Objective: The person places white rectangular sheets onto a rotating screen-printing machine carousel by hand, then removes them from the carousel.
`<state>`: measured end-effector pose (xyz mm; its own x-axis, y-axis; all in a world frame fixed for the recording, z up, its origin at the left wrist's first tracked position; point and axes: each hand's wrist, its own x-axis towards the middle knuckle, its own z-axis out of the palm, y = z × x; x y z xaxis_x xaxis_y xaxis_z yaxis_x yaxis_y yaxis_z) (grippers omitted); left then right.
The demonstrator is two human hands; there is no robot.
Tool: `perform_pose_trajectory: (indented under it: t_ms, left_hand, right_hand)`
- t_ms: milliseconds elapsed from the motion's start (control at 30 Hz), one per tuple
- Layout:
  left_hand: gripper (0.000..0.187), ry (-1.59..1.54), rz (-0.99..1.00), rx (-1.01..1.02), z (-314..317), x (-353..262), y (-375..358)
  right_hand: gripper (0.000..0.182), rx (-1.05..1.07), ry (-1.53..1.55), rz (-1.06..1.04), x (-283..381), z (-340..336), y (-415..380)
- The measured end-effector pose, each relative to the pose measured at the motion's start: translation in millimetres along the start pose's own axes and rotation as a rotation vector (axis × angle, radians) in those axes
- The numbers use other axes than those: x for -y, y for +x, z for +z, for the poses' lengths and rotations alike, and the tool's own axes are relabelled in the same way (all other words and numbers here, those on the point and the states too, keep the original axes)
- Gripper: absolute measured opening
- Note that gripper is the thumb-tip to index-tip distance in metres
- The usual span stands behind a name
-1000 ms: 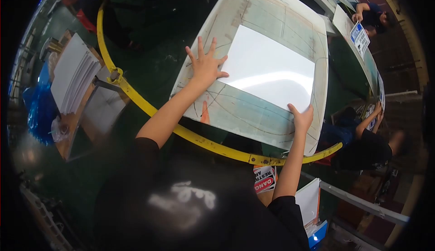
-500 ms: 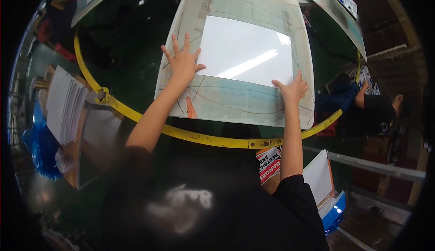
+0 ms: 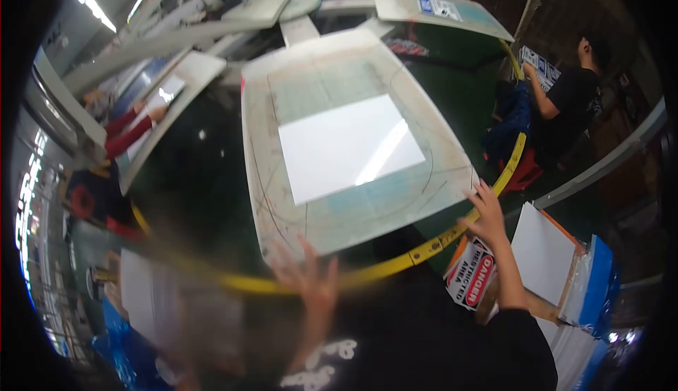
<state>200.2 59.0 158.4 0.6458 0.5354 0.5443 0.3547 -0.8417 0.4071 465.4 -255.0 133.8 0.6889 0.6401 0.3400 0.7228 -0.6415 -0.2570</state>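
A blank white sheet [image 3: 339,151] lies flat on a pale, stained board [image 3: 318,73] in front of me, a strip of light reflecting off it. My left hand [image 3: 311,278], smeared by motion, has its fingers spread at the board's near left corner, off the sheet. At the near right corner, my right hand [image 3: 487,214] is open, with fingertips right at the edge and fingers apart. Neither hand shows anything held.
A yellow rail [image 3: 395,267] curves round in front of me. Right are danger signs [image 3: 472,278] and a stack of white sheets [image 3: 540,253]. Another board [image 3: 445,13] bears a blue-and-white sign. A person [image 3: 568,101] holds signs; red sleeves [image 3: 127,133] reach over a board at left.
Both hands have left the sheet's edges and drawn back to the board's near corners. The view has tilted up and turned, showing more of the room. The sheet stays on the board.
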Motion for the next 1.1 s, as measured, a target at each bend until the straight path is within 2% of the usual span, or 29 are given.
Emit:
perform_pose_trajectory:
  t_ms: [33, 100, 133, 200, 300, 333, 433, 467, 567, 667, 800, 1033, 1067, 1100]
  left_hand:
    - [0.067, -0.030, -0.060, 0.064, -8.8, -3.5, -17.7]
    - [0.063, 0.022, -0.106, 0.187, -17.4, -0.8, -44.5]
    - [0.062, 0.000, -0.091, 0.224, -16.6, 4.2, -50.0]
    - [0.061, -0.043, -0.073, 0.312, -13.1, 11.8, -57.2]
    - [0.060, -0.126, -0.007, 0.394, -13.9, -6.7, -24.9]
    - [0.061, -0.206, 0.098, 0.306, -13.1, -15.0, -11.1]
    - [0.056, -0.301, 0.193, 0.247, -14.7, -43.2, 19.6]
    - [0.055, -0.312, 0.205, 0.229, -17.2, -52.5, 26.8]
    - [0.049, -0.330, 0.225, 0.202, -24.6, -74.8, 31.8]
    - [0.047, -0.344, 0.217, 0.251, -22.2, -88.2, 16.4]
    - [0.045, -0.406, 0.228, 0.351, -14.7, -84.1, -12.8]
    - [0.044, -0.336, 0.267, 0.370, -12.9, -53.2, -22.9]
    - [0.043, -0.353, 0.255, 0.354, -15.4, -53.3, -20.9]
    - [0.043, -0.339, 0.247, 0.351, -15.1, -52.2, -21.5]
  right_hand:
    - [0.069, 0.047, 0.026, 0.080, -1.0, -20.3, -27.3]
    - [0.087, 0.306, -0.054, 0.284, -21.1, -46.0, -92.5]
    - [0.103, 0.393, -0.123, 0.393, -30.7, -49.9, -125.2]
    - [0.101, 0.687, -0.302, 0.671, -0.1, -85.4, -137.2]
    - [0.098, 0.673, -0.124, 0.845, -77.0, -39.3, -220.1]
    - [0.092, 0.625, -0.131, 0.793, -77.2, -39.9, -224.3]
    - [0.083, 0.514, -0.087, 0.719, -104.5, -32.8, -243.5]
    - [0.077, 0.481, -0.049, 0.725, -94.7, -44.1, -233.6]
    - [0.077, 0.418, -0.147, 0.716, -56.8, -68.5, -208.9]
    - [0.079, 0.393, -0.234, 0.732, -64.4, -56.3, -220.9]
    - [0.080, 0.430, -0.110, 0.786, -95.8, -41.2, -248.1]
    - [0.070, 0.290, -0.057, 0.585, -113.6, -34.5, -267.6]
    - [0.067, 0.284, -0.069, 0.581, -105.0, -39.2, -263.7]
    - [0.072, 0.344, -0.066, 0.579, -105.2, -41.9, -264.3]
